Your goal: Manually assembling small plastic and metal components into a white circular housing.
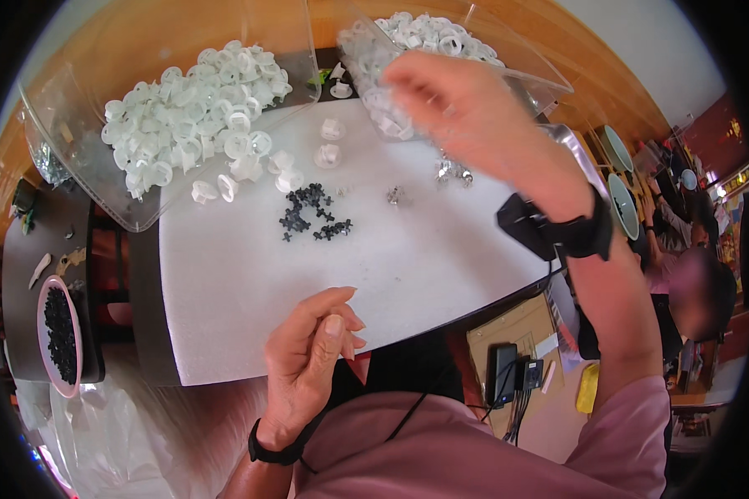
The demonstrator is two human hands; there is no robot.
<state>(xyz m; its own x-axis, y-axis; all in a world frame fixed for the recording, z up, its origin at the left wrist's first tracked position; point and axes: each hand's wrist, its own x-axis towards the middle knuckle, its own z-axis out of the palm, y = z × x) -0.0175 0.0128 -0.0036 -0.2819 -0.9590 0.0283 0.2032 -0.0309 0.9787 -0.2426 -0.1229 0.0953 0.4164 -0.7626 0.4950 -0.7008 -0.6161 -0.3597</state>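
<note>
My left hand (pixel 312 358) is over the near edge of the white foam sheet (pixel 250 291), fingers curled and thumb pressed toward them; anything in it is hidden. My right hand (pixel 458 104), smeared by motion, is raised in front of the right clear tub (pixel 549 83), which holds white round plastic parts (pixel 441 35); its grip does not show. On the sheet lie small black cross-shaped pieces (pixel 294 223), small shiny metal pieces (pixel 453 171) with another little group nearer the middle, and several loose white parts (pixel 328 156).
A large clear tub (pixel 133 218) heaped with translucent white parts (pixel 200 108) leans in from the far left. On the left stands a pink bowl (pixel 78 353) of black pieces. To the right are teal trays (pixel 622 204), black adapters (pixel 501 374) on cardboard, and another person (pixel 699 291).
</note>
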